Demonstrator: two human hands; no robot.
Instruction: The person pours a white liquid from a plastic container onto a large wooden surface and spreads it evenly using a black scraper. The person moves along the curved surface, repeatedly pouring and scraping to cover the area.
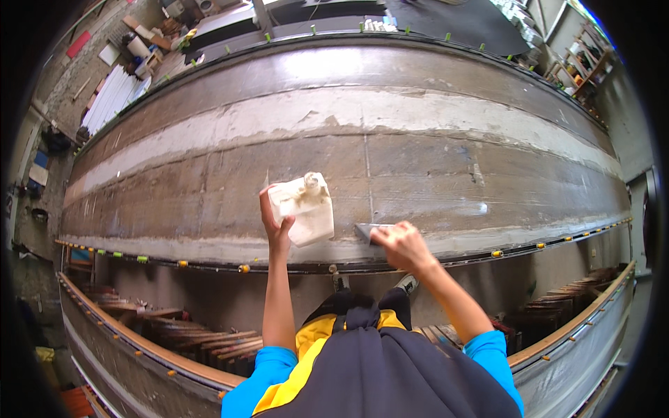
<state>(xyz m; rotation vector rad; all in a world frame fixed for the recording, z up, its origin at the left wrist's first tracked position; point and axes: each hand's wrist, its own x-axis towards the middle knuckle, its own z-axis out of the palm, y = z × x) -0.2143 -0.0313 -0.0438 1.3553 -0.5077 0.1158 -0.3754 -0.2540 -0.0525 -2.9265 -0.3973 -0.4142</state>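
My left hand (273, 221) grips an off-white plastic jug (313, 219), its capped neck toward the far side, held above the near part of a long brown-grey panel (418, 167). My right hand (403, 245) is closed round a putty knife (365, 232) with a wide grey blade. The blade points left and lies at or just over the pale strip (460, 237) along the panel's near edge; I cannot tell if it touches. A broad whitish band (418, 115) runs lengthwise across the panel's far half.
Yellow and green clips (244, 269) line the panel's near edge. Below and behind it are stacked wooden slats (216, 343) and a second long panel with a wooden rim (174, 366). White boards (115, 97) lie at the far left; a shelf (582, 66) stands far right.
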